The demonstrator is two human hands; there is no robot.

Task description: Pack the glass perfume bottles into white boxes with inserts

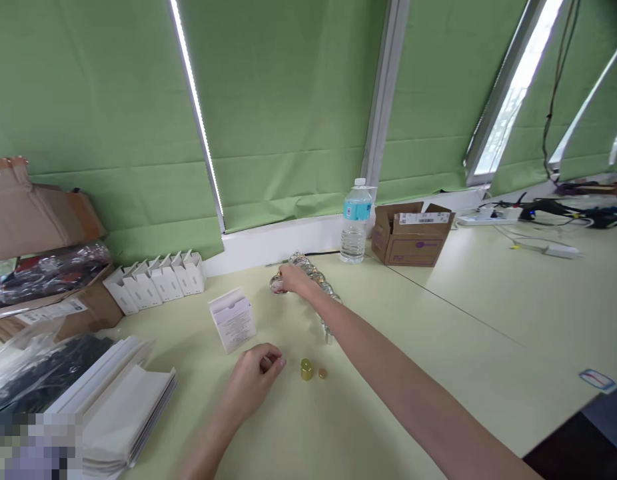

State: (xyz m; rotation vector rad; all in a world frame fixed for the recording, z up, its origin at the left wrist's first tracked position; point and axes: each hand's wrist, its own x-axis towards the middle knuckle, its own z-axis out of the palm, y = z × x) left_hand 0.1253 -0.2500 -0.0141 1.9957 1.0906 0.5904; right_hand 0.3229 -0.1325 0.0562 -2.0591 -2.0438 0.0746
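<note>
At the far side of the table, my right hand (297, 280) has its fingers closed on a small clear glass bottle (276, 285). A row of similar glass bottles (328, 289) runs toward me, partly hidden behind my right hand and forearm. My left hand (257, 375) is held nearer, its fingers curled in toward the thumb with nothing visible in them. Right of it stand a gold cap (306, 369) and a small orange-brown piece (322, 373). An upright white carton (232, 321) with its top flap raised stands just beyond my left hand.
Several white cartons (158, 281) line up at the back left, beside cardboard boxes (43, 207). Stacked flat white cartons (123, 413) lie front left. A water bottle (356, 223) and an open brown box (412, 235) stand at the back. Cables and a power strip (488, 217) lie far right.
</note>
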